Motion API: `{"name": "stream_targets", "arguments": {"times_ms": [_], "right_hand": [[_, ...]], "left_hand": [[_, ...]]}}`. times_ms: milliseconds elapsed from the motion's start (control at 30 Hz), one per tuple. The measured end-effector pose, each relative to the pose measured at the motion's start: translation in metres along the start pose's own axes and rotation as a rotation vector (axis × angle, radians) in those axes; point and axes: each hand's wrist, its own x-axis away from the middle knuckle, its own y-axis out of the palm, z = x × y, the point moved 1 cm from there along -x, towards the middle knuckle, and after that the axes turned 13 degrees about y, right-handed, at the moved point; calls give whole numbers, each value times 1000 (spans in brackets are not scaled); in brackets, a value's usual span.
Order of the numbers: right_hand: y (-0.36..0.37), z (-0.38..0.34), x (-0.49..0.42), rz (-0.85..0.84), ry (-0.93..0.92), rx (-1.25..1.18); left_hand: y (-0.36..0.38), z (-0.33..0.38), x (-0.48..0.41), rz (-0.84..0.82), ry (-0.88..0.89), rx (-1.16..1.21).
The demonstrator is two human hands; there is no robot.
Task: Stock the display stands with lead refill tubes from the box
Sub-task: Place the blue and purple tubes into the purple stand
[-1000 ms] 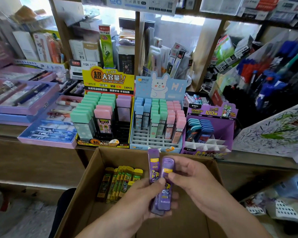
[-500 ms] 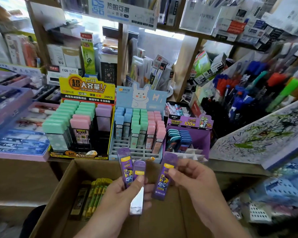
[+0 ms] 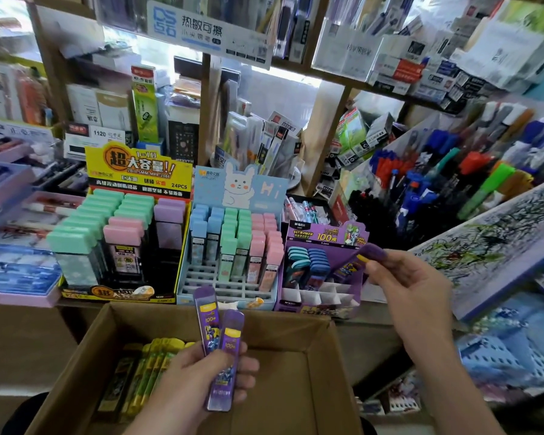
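Head | left hand (image 3: 201, 381) grips two 100-marked tubes (image 3: 228, 350) | right hand (image 3: 412, 287) pinches third tube (image 3: 369, 255) at ULTRAMAN stand (image 3: 324, 235)

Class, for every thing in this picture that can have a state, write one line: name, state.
cardboard box, open, yellow-green tubes lying inside at left.
left hand, grips two purple tubes above box.
right hand, pinches one purple tube over purple stand.
purple stand, partly stocked, front cells empty.
blue stand, front slots empty.

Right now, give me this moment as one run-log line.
left hand: holds two purple tubes over box | right hand: pinches one purple tube beside purple stand | front slots: empty
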Motion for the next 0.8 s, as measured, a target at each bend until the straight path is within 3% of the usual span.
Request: {"name": "stream_targets", "arguments": {"times_ms": [367, 633, 800], "right_hand": [[31, 26, -25, -13, 76, 354], [42, 35, -30, 46, -23, 845], [45, 37, -32, 71, 21, 928]], "left_hand": [[-3, -2, -2, -3, -2, -9], [-2, -1, -1, -33, -9, -18], [-2, -3, -1, -56, -9, -16]]}}
